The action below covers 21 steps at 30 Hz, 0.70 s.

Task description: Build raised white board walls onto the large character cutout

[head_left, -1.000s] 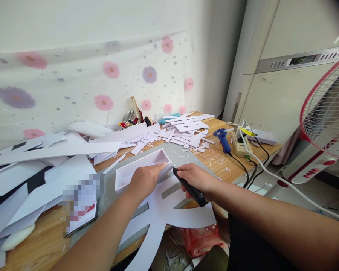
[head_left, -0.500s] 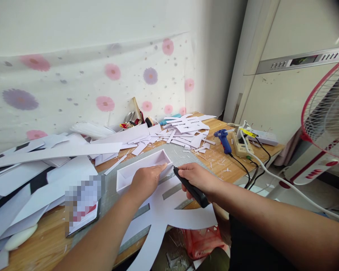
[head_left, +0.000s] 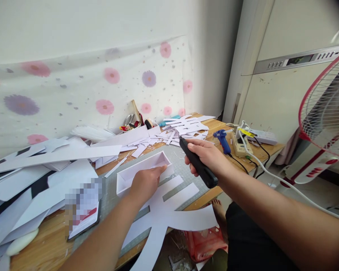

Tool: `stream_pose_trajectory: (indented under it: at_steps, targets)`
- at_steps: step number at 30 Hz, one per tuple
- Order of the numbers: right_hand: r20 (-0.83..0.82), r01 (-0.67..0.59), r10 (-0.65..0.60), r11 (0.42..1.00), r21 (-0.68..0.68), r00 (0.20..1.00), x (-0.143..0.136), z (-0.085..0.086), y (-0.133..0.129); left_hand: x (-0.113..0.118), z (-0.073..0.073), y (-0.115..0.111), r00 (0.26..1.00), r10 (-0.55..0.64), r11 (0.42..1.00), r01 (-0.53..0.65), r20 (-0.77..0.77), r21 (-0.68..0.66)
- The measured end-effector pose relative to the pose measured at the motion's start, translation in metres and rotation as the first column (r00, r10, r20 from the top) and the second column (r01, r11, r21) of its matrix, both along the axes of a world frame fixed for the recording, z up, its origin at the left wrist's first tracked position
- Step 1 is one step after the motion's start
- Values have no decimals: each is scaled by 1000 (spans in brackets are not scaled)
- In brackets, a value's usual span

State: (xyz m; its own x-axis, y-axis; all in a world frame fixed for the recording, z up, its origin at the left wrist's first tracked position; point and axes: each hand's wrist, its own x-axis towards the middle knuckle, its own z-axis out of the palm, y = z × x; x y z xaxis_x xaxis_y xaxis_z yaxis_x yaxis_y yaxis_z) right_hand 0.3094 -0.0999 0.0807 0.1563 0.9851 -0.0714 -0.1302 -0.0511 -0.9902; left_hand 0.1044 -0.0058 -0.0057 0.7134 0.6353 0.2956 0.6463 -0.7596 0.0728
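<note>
A shallow white open-topped box (head_left: 122, 183), seemingly of foam board, lies on the grey cutting mat (head_left: 110, 199). My left hand (head_left: 147, 182) grips its near wall, the index finger reaching along toward the right end. My right hand (head_left: 205, 156) is closed around a black utility knife (head_left: 197, 162), held in the air to the right of the box, its tip pointing up and away. Below the box a white cut-out sheet (head_left: 161, 212) with slots and curved arms lies on the mat and hangs over the table's front edge.
Stacked white boards (head_left: 45, 192) and a phone-like device (head_left: 86, 214) are at left. White offcuts (head_left: 186, 130) are heaped behind. A blue glue gun (head_left: 222, 140) and power strip (head_left: 241, 145) with cables stand right, near a fan (head_left: 327, 113). A red bag (head_left: 205, 241) lies below the table.
My right hand has lifted the utility knife up and away from the box's right corner. My left hand stays on the box, which has barely moved.
</note>
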Motion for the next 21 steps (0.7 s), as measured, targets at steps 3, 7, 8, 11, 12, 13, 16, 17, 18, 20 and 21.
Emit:
stream_pose_trajectory:
  at_steps: [3,7,8,11,12,13,16,17,18,20,21]
  targets:
    - [-13,23,-24,1000,-20,1000,7,-13,8,-1,-4,2,1000,-23,1000,23,20,22]
    - [27,19,-18,999,-45,999,14,-26,15,-2,-6,3,998,-47,998,45,47,38]
    - [39,6,-3,997,-72,999,15,-30,16,-2,-5,3,997,-53,998,52,51,38]
    - [53,-66,78,977,-201,996,12,-43,14,-1,-3,3,995,-75,997,73,58,40]
    - [56,-98,115,965,-245,992,9,-49,13,-1,-3,3,995,-78,996,76,59,42]
    - [59,-131,153,951,-280,986,5,-54,11,-1,-2,3,995,-79,996,76,59,43]
    - [70,-204,239,924,-324,969,-9,-66,4,-1,-2,3,995,-81,996,78,58,46]
    - [73,-210,246,922,-327,967,-14,-69,2,-2,-2,3,995,-84,996,81,58,46]
    - [72,-211,246,922,-325,966,-17,-70,1,-2,-2,3,995,-86,995,83,58,47]
    - [78,-199,235,928,-316,969,-23,-71,-1,-2,-3,3,995,-81,996,78,53,48]
    - [85,-191,226,933,-305,970,-25,-70,-1,-2,-4,4,996,-75,996,73,49,47]
